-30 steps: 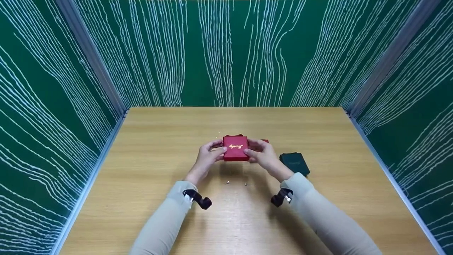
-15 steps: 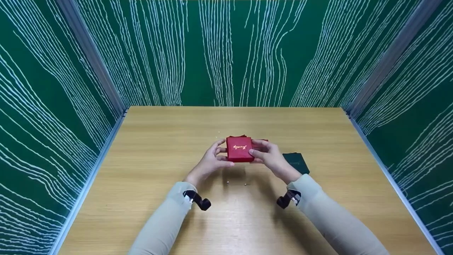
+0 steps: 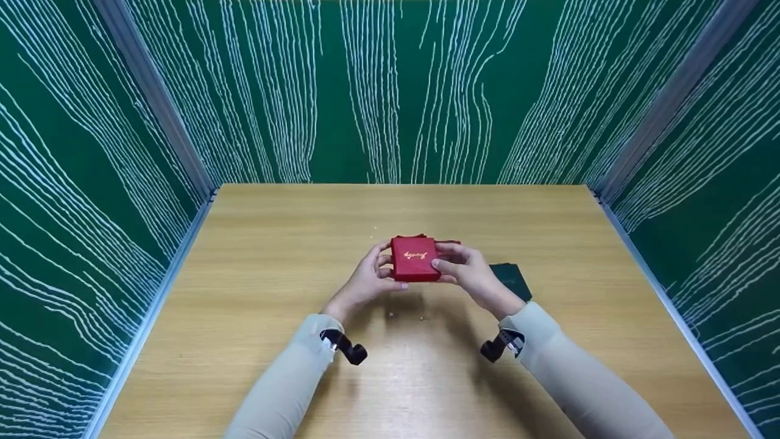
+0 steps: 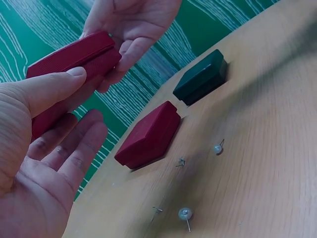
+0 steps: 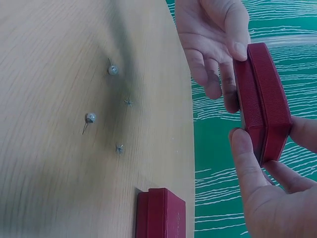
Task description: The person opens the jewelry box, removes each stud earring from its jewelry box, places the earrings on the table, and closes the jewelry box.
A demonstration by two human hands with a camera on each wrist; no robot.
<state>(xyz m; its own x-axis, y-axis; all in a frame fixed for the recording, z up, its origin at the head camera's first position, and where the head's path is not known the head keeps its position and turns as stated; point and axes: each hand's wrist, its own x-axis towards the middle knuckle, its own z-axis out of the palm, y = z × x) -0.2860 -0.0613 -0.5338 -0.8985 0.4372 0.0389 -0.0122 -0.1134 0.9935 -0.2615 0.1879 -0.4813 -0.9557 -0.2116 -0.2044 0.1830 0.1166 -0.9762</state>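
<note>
Held up over the table is a red jewelry box (image 3: 414, 259) with gold lettering on its lid, closed, its seam showing in the wrist views. My right hand (image 3: 472, 273) grips it from the right, thumb on the lid and fingers below. On the left side, my left hand (image 3: 361, 281) holds its edge, the thumb along the front near the seam; several of its fingers reach out past the box. Two pearl stud earrings (image 4: 185, 213) and two small silver star-shaped studs (image 4: 181, 161) lie on the table below.
A second red box (image 4: 148, 135) rests on the wooden table (image 3: 274, 244), mostly hidden by my right hand in the head view. Beyond it sits a dark green box (image 3: 513, 280). Green walls with white streaks (image 3: 372, 91) enclose the table's back and sides.
The red jewelry box has shifted slightly right and toward me, along with my right hand. My left thumb has slid from the lid down to the box's front edge.
</note>
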